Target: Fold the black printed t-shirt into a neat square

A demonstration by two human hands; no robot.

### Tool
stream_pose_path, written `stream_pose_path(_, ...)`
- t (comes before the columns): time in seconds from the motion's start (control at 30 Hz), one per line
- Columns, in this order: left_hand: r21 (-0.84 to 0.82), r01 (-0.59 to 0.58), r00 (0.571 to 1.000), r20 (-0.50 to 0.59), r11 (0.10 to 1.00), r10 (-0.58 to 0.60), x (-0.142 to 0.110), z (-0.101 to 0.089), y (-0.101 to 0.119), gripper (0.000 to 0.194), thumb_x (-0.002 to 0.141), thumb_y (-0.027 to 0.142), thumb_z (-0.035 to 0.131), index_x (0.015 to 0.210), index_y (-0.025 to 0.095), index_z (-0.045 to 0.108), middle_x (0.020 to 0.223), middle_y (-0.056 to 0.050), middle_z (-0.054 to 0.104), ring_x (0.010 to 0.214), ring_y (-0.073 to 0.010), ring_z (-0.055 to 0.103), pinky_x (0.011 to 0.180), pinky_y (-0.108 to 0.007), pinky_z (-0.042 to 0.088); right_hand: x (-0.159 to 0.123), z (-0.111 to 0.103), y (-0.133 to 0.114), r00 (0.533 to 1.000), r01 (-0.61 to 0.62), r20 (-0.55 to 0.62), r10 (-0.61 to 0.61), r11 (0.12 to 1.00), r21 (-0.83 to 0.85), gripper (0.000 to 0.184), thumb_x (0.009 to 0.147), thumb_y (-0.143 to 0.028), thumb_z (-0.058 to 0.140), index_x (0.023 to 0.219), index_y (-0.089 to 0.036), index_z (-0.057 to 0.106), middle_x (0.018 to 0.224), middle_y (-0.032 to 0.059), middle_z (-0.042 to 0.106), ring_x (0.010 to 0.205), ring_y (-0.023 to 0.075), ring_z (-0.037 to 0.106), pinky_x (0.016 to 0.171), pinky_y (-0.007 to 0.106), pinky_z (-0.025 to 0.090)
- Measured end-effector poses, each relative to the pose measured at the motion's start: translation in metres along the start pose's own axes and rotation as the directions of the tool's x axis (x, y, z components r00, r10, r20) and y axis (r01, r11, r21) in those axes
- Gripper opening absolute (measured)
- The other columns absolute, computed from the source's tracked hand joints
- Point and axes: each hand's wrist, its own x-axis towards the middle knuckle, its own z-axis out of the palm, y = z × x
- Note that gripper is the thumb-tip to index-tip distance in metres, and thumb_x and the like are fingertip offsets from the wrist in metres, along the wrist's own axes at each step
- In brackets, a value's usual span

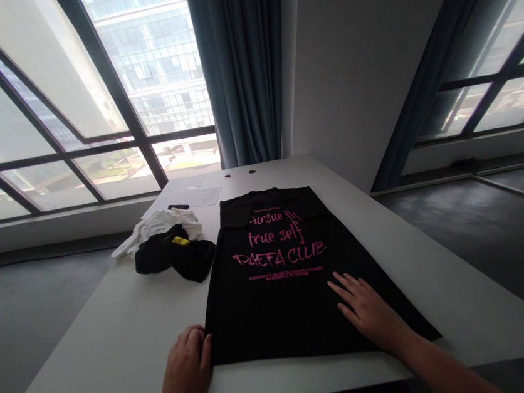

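Note:
A black T-shirt point(274, 302) with pink lettering lies flat on a white table point(104, 347), its sides folded in. My left hand point(187, 366) rests at the shirt's near left corner, fingers curled at the hem edge; whether it pinches the cloth is unclear. My right hand point(367, 310) lies flat, fingers spread, on the shirt's lower right part.
A heap of white and black clothes point(168, 245) with a yellow tag sits left of the shirt. Papers point(190, 195) lie at the table's far end. Windows, a blue curtain point(240, 66) and a white wall stand behind. The table's near edge is just below my hands.

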Motion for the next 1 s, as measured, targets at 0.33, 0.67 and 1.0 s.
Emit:
stream_pose_path(0.33, -0.104, 0.145, 0.987, 0.086, 0.984, -0.136, -0.010, 0.005, -0.005, 0.026, 0.097, 0.043, 0.047, 0.114, 0.027, 0.057, 0.090, -0.005, 0.080, 0.078, -0.0270, 0.077, 0.066, -0.035, 0.055, -0.005, -0.007, -0.014, 1.000, -0.014, -0.012, 0.015, 0.998, 0.054, 0.054, 0.098, -0.037, 0.049, 0.151, -0.027, 0.058, 0.160, 0.0098, 0.050, 0.148, 0.0350, 0.046, 0.120, 0.063, 0.038)
stream_pose_path(0.67, -0.249, 0.200, 0.980, 0.049, 0.947, -0.194, 0.015, 0.002, -0.004, 0.040, 0.095, 0.053, 0.051, 0.118, 0.023, 0.064, 0.107, -0.009, 0.076, 0.100, -0.0290, 0.073, 0.088, -0.047, 0.059, 0.102, -0.064, -0.028, 0.983, 0.130, -0.170, -0.072, 0.922, 0.364, 0.028, 0.098, -0.033, 0.052, 0.109, -0.023, 0.076, 0.117, 0.0100, 0.075, 0.116, 0.0279, 0.066, 0.108, 0.048, 0.049)
stream_pose_path(1.0, -0.238, 0.067, 0.996, 0.072, 0.969, -0.051, 0.039, 0.003, -0.008, 0.038, 0.092, 0.042, 0.058, 0.123, 0.024, 0.071, 0.116, -0.009, 0.076, 0.102, -0.0283, 0.073, 0.094, -0.048, 0.059, 0.283, -0.019, -0.117, 0.978, 0.211, -0.067, -0.200, 0.927, 0.309, 0.020, 0.096, -0.022, 0.059, 0.096, -0.019, 0.079, 0.105, 0.0076, 0.075, 0.104, 0.0215, 0.065, 0.102, 0.034, 0.045)
